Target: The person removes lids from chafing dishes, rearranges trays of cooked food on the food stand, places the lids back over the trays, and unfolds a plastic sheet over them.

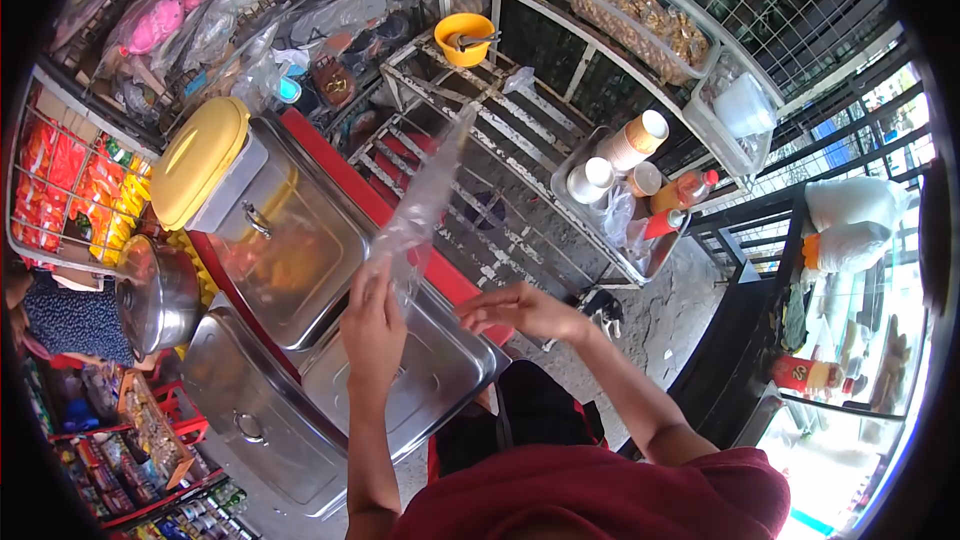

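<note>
A clear plastic bag (pixel 428 185), long and narrow, stretches up and away from my left hand (pixel 374 315), whose fingers are closed on its lower end. Both are above a steel lid (pixel 430 350) beside a red edge (pixel 455 280). To the right of the bag, my right hand (pixel 520 310) is apart from it, with its fingers spread and nothing in them. Whether the bag has anything inside cannot be made out.
More steel lids (pixel 300 240) lie left, with a yellow-lidded container (pixel 200 165) and a steel pot (pixel 160 305). A white slatted rack (pixel 510 150) ahead bears a yellow bowl (pixel 463 40) and a tray (pixel 575 175) with cups and bottles. Part of a person (pixel 75 320) shows far left.
</note>
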The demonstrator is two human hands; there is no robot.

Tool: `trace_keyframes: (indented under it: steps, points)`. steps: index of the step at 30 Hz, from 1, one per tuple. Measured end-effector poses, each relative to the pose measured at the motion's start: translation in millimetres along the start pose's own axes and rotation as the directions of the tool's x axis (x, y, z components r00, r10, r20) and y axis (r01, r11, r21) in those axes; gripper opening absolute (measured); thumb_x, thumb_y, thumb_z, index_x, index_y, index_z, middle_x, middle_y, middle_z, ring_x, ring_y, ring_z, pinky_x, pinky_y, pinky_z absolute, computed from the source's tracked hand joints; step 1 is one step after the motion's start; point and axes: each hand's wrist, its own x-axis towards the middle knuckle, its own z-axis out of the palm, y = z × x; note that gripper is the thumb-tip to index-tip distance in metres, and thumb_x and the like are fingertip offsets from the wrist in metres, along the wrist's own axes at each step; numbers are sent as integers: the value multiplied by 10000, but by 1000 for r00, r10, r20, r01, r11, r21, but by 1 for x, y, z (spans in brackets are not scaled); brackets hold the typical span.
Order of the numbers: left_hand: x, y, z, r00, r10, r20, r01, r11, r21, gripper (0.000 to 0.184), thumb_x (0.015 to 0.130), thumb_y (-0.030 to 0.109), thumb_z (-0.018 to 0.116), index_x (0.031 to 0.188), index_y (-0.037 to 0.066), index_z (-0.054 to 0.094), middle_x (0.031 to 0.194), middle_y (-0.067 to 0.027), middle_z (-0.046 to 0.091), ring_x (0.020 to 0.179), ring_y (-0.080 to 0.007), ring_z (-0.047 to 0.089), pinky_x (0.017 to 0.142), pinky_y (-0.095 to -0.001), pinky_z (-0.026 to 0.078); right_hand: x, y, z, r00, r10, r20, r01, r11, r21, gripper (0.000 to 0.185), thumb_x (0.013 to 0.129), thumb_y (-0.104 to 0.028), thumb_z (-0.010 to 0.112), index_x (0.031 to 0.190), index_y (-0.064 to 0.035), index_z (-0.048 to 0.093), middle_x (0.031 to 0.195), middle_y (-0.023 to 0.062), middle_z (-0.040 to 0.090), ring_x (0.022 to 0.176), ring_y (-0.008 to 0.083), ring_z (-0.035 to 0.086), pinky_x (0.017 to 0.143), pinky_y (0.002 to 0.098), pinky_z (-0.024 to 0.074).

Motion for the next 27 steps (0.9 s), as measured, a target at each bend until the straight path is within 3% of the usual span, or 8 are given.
trace_keyframes:
  steps: [5, 9, 11, 12, 13, 15, 21, 27]
  points:
    - [8, 6, -7, 994, 92, -58, -86, 991, 102, 338, 827, 32, 496, 1164, 48, 521, 1095, -180, 538, 958, -367, 546, 751, -399, 471, 46, 90, -131, 860, 451, -239, -476, 877, -56, 273, 874, -148, 494, 1120, -46, 553, 962, 124, 611, 751, 165, 597, 672, 297, 505]
    - [16, 13, 8, 999, -7, -35, 11, 993, 119, 344, 824, 9, 494, 1168, 12, 513, 1089, -206, 544, 970, -374, 540, 773, -398, 468, 116, 84, -256, 835, 346, -428, -260, 933, 249, 331, 881, -185, 491, 1188, -68, 450, 839, 87, 565, 656, 167, 582, 592, 326, 513]
    - [24, 19, 18, 997, -71, -21, 73, 992, 107, 345, 818, -12, 499, 1163, -2, 514, 1095, -213, 545, 989, -369, 537, 793, -395, 460, 172, 117, -350, 875, 18, -484, 5, 999, 46, 428, 819, -118, 504, 1243, -119, 444, 771, 61, 557, 577, 175, 535, 520, 310, 481]
    - [29, 23, 21, 998, -62, -18, 64, 984, 165, 341, 817, -16, 502, 1157, -6, 519, 1092, -211, 549, 992, -366, 538, 798, -394, 457, 184, 59, -350, 756, -29, -654, -391, 781, -487, 489, 771, -111, 528, 1252, -148, 454, 794, 83, 581, 608, 182, 550, 516, 311, 475]
    - [33, 27, 25, 998, -54, -12, 55, 974, 221, 336, 816, -20, 506, 1151, -10, 523, 1089, -210, 552, 996, -364, 539, 803, -392, 454, 206, 65, -381, 685, 27, -728, -417, 834, -362, 439, 738, -152, 561, 1176, -168, 538, 868, 98, 627, 705, 228, 603, 604, 359, 497]
    - [38, 33, 32, 991, -134, -5, 132, 966, 223, 329, 815, -18, 511, 1144, -15, 529, 1077, -212, 563, 989, -371, 541, 818, -400, 444, 240, 83, -446, 717, -419, -556, -431, 360, -827, 380, 740, -173, 554, 1114, -217, 599, 1165, 86, 552, 1021, 291, 544, 800, 456, 471]
    - [46, 35, 49, 959, -283, -5, 270, 910, 315, 318, 807, -14, 520, 1124, -9, 546, 1079, -187, 583, 995, -356, 552, 873, -409, 412, 258, 22, -433, 765, -77, -639, -636, 59, -769, 423, 751, -189, 525, 1140, -346, 573, 1450, -15, 143, 1318, 338, 116, 1020, 537, 251]
    - [49, 37, 63, 937, -349, 19, 324, 886, 332, 323, 803, -21, 516, 1126, -17, 543, 1081, -186, 584, 1002, -355, 553, 885, -417, 404, 292, 70, -467, 787, -421, -452, -434, 144, -889, 339, 842, -298, 511, 1074, -64, 592, 1249, 124, 476, 1203, 285, 390, 914, 407, 384]
